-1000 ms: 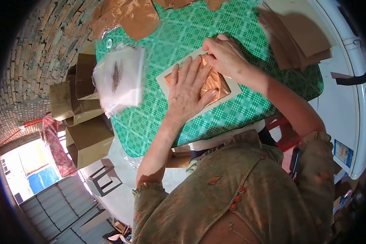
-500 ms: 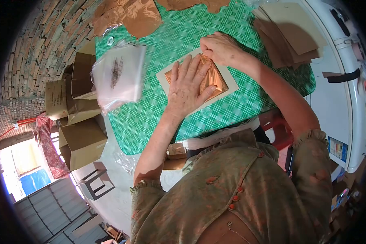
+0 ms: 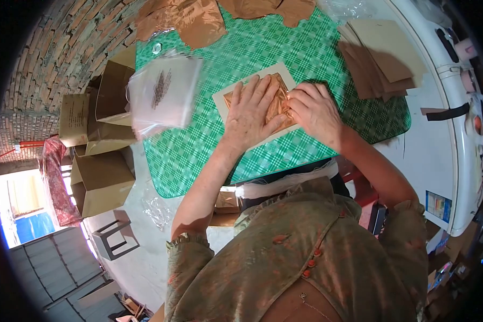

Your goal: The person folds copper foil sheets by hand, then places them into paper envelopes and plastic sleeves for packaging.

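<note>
The left hand is lying flat, fingers spread, pinning the copper foil onto the cream card; the right hand is pressing its edge with curled fingers, holding nothing; smoothing likely calls for gentle, even pressure

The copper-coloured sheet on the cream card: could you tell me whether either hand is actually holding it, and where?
Neither grips it. The left hand presses flat on the copper-coloured sheet; the right hand presses its right edge.

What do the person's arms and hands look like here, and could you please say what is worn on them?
Both arms are bare from the upper arm down. The left hand and right hand wear no gloves, and no rings or watch show. The short sleeves end in frilled cuffs and belong to an olive-brown patterned garment with a row of small orange buttons.
</note>
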A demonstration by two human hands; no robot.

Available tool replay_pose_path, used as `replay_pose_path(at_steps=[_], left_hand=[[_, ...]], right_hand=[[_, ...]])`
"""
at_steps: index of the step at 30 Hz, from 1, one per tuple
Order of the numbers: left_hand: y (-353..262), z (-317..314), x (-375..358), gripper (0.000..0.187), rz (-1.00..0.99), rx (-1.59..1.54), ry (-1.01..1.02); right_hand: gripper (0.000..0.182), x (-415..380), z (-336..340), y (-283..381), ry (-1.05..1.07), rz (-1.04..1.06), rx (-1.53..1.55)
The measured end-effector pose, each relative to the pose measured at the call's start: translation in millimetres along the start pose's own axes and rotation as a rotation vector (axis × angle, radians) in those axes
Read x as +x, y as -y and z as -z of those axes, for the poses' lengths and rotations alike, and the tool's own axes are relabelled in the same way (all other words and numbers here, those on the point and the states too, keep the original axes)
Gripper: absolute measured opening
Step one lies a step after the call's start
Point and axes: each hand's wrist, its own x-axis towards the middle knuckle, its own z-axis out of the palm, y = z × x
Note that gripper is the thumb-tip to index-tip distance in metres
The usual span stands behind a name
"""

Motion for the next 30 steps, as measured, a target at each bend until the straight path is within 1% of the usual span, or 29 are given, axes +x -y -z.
replay_pose_path(at_steps=[2,5,8,11,14,17,20,23,26,30], left_hand=[[0,1,0,0.074,-0.004,0.003,-0.004],[-1,2,0,0.069,0.037,0.023,0.060],[0,-1,-1,0.065,0.000,0.034,0.003],[3,-3,-2,0.066,-0.009,0.099,0.039],[1,-2,-1,0.066,-0.010,0.073,0.021],[-1,1,-1,0.068,0.001,0.044,0.019],[-2,3,-1,0.070,0.042,0.053,0.082],[-3,4,-2,0.071,0.062,0.013,0.073],[0,1,-4,0.073,0.050,0.026,0.067],[5,-6,-4,0.077,0.033,0.032,0.005]], right_hand=[[0.014,-5,1,0,0.041,0.011,-0.062],[0.014,-3,4,2,0.071,0.038,-0.071],[0.023,12,5,4,0.092,0.002,0.006],[0.047,27,-8,12,-0.008,-0.025,-0.014],[0.073,18,-21,8,0.168,-0.108,-0.076],[0.082,8,-19,6,0.217,-0.142,-0.072],[0.084,5,-11,4,0.256,-0.155,-0.149],[0.085,15,1,7,0.319,-0.183,-0.275],[0.086,25,-8,15,0.236,-0.110,-0.168],[0.088,30,-27,15,0.270,-0.171,-0.055]])
